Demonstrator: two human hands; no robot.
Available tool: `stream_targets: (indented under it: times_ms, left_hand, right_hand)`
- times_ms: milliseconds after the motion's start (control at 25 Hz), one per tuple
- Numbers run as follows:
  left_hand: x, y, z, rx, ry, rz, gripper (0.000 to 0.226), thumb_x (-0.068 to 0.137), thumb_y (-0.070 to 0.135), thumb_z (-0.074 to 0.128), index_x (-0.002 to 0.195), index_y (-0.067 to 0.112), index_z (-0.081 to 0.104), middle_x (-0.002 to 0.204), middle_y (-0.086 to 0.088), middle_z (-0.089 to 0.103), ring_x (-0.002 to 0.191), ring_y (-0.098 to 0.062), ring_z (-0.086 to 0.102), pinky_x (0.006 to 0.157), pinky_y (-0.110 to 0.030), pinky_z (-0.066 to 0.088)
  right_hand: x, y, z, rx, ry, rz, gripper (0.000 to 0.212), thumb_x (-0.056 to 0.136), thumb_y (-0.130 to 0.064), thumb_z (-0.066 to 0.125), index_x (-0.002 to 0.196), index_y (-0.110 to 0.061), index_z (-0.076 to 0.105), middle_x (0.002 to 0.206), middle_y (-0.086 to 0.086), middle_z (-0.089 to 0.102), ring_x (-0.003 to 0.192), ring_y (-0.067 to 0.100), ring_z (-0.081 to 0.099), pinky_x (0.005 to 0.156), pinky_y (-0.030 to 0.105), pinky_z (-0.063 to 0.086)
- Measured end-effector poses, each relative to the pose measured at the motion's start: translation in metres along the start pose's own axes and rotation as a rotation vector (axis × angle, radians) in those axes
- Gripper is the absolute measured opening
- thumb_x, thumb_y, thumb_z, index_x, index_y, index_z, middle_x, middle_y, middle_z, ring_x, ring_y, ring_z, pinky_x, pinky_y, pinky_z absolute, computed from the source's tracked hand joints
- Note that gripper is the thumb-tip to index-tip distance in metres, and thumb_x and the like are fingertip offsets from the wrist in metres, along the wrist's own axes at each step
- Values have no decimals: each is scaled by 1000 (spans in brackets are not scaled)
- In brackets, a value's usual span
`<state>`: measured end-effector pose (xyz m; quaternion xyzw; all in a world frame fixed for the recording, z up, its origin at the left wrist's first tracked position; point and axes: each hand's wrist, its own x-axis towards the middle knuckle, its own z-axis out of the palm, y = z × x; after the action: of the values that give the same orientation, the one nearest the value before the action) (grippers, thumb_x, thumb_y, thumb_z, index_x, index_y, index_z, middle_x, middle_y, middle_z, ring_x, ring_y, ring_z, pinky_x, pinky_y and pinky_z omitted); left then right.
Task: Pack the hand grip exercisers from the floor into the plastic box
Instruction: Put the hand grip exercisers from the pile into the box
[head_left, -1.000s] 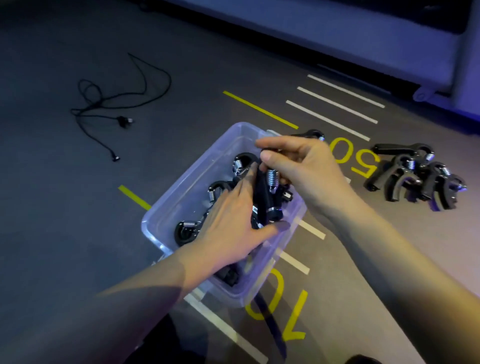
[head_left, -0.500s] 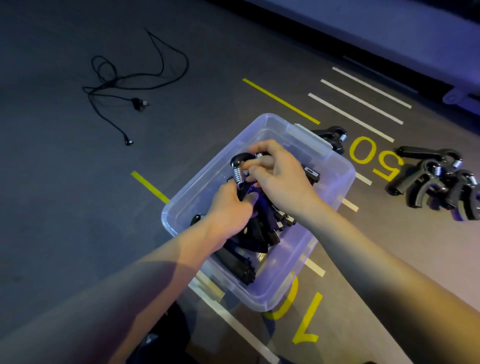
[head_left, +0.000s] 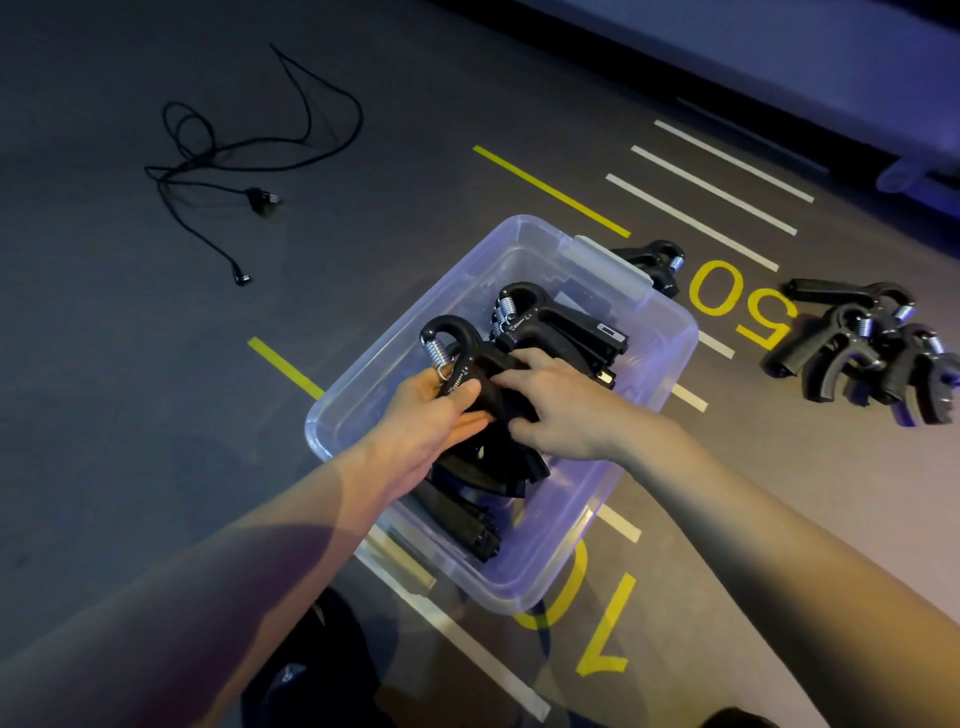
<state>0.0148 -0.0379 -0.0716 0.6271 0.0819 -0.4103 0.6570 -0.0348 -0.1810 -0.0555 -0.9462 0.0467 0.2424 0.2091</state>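
Hand grip exercisers sit in two places: several already lie packed in the plastic box (head_left: 670, 332), and the one I am settling now, the held exerciser (head_left: 457, 353), is over the box's near-left half, resting on the black handles beneath it. My left hand (head_left: 434, 415) wraps its handle from the left, thumb laid across the top and fingers curled under. My right hand (head_left: 558, 402) presses on the same handles from the right, fingers bent over them; how far they close round I cannot tell. Its long axis runs from the looped head and steel spring at the far left, near the box's left wall, down toward me and to the right, roughly along the box's length and parallel to the packed exerciser (head_left: 550, 322) lying just beyond it.

What the next move turns on, I judge, is where the rest lie. The pile of exercisers (head_left: 857, 348) on the floor (head_left: 130, 364) is well to the right of the box, past the yellow "50", and a single exerciser (head_left: 655, 262) lies just beyond the box's far rim by the latch. Both are on my right hand's side, so that hand is nearer; the left would have to cross the box.
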Motion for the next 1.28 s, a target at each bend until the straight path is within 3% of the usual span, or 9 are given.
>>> stream_targets:
  times_ms: [240,360,480,640,800,880,960,1080,1280]
  left_hand:
    - [10,-11,-3,368,129,11,15,95,14,48,89,22,59,77,0,57,78,-18,55,88,-36,47]
    - [4,-11,3,412,72,-25,20,95,15,46,111,22,55,97,-4,62,88,-19,57,87,-33,44]
    - [0,-7,7,466,86,-20,39,96,17,45,134,24,42,117,-5,59,101,-19,54,91,-31,43]
    - [-6,-5,6,542,32,-32,42,97,17,43,137,25,39,97,1,57,92,-14,53,85,-28,41]
    - [0,-5,3,599,36,-71,44,97,28,44,140,26,37,129,-5,54,117,-21,50,100,-34,40]
    - [-1,-2,11,891,79,-32,40,94,37,44,132,24,45,128,-7,54,116,-26,51,95,-34,41]
    - [-8,4,24,1199,207,84,50,91,48,43,132,20,41,138,-5,40,121,-30,44,95,-38,37]
    - [-17,15,50,1292,322,402,68,90,55,37,146,20,17,152,-1,12,135,-30,19,105,-44,24]
    - [-18,16,90,1369,195,738,73,92,57,25,149,22,-4,155,4,-21,143,-23,-14,114,-44,-2]
  right_hand:
    - [3,-10,5,-235,0,131,58,83,-35,66,132,-13,45,137,13,30,122,36,36,95,42,41]
    - [1,-12,8,-259,-50,171,68,81,-36,69,138,-14,38,148,17,22,133,37,29,101,43,37]
    - [-3,-9,16,-297,-83,198,70,88,-26,63,145,-16,23,157,21,-8,145,35,7,114,42,22]
    - [-4,-11,28,-398,-81,237,67,96,-25,50,148,-17,10,153,28,-15,146,38,-1,117,42,9]
    - [-6,-12,33,-459,-127,261,66,99,-36,39,150,-16,1,151,26,-24,144,38,-13,117,45,-4]
    - [-11,-10,32,-420,-124,252,71,97,-47,37,150,-17,1,152,22,-25,143,37,-18,116,47,-7]
    - [-18,-6,25,-292,-38,194,71,94,-50,40,149,-16,10,156,17,-18,145,33,-15,118,47,-4]
    - [-32,7,12,-116,318,58,60,94,-40,43,145,-12,26,160,7,4,148,23,1,119,41,9]
    - [-50,67,-6,-31,669,218,67,95,-45,40,150,-15,16,160,3,-1,148,25,0,118,38,13]
